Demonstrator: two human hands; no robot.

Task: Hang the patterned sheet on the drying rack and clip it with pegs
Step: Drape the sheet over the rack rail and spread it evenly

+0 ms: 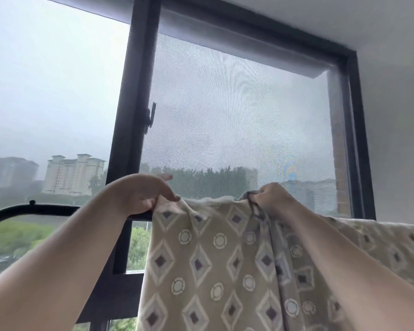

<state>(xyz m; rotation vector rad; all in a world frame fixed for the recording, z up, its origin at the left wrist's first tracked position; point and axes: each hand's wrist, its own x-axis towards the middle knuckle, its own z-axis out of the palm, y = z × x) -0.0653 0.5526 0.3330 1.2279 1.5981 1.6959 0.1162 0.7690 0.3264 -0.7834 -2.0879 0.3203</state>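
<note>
The patterned sheet (208, 263), beige with diamonds and circles, hangs down over a black drying rack bar (46, 207) that runs in from the left at about hand height. My left hand (144, 194) pinches the sheet's top left corner right at the bar. My right hand (270, 195) is closed on a bunched fold of the top edge further right. More of the sheet drapes off to the right behind my right forearm. The bar is hidden under the cloth right of my left hand. No pegs are in view.
A dark window frame (129, 139) stands right behind the rack, with a mesh screen (237, 120) on its right pane. A white wall (397, 139) closes the right side. Buildings and trees show outside.
</note>
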